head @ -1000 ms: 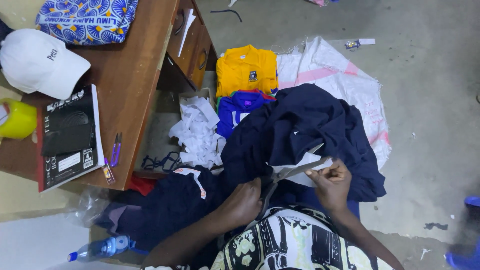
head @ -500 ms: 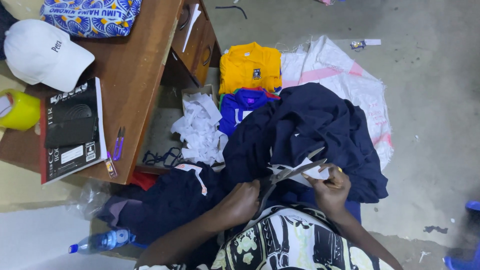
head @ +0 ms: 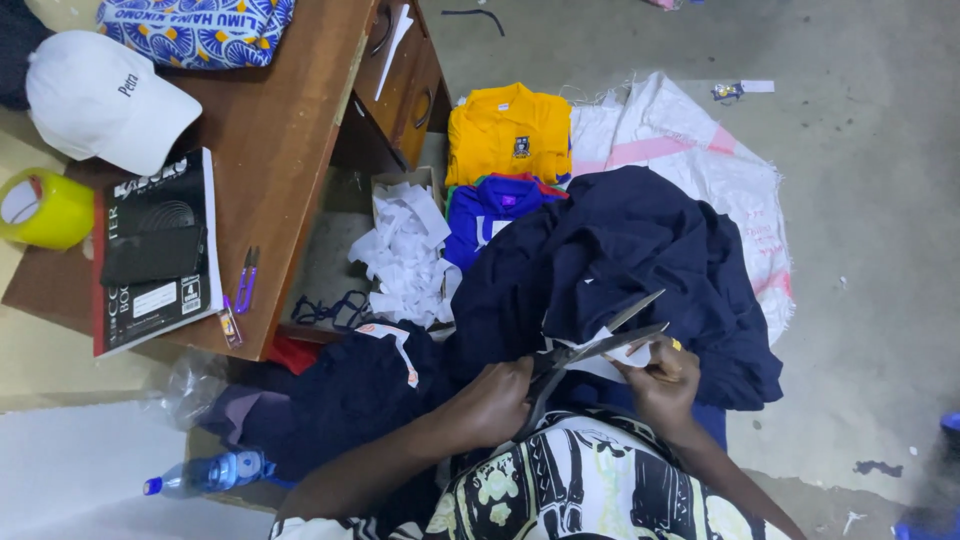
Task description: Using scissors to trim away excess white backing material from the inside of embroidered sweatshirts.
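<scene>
My left hand (head: 497,398) grips the handles of grey metal scissors (head: 598,338), whose blades are apart and point up to the right. My right hand (head: 662,384) pinches a small white piece of fabric or paper (head: 606,364) that lies between the blades. Both hands work over a pile of dark navy garments (head: 620,260) on my lap and the floor. My patterned black, white and yellow clothing (head: 590,490) fills the bottom of the view.
A yellow shirt (head: 508,132) and a blue shirt (head: 485,215) lie on a white sack (head: 690,150). White scraps (head: 405,250) fill a box beside a wooden desk (head: 290,130) holding a white cap (head: 100,95), book (head: 155,250), tape roll (head: 45,208) and purple snips (head: 246,280). A water bottle (head: 205,472) lies lower left.
Both hands stay almost where they were, holding the scissors and the white piece. The blades look a little wider apart, and the view has shifted slightly.
</scene>
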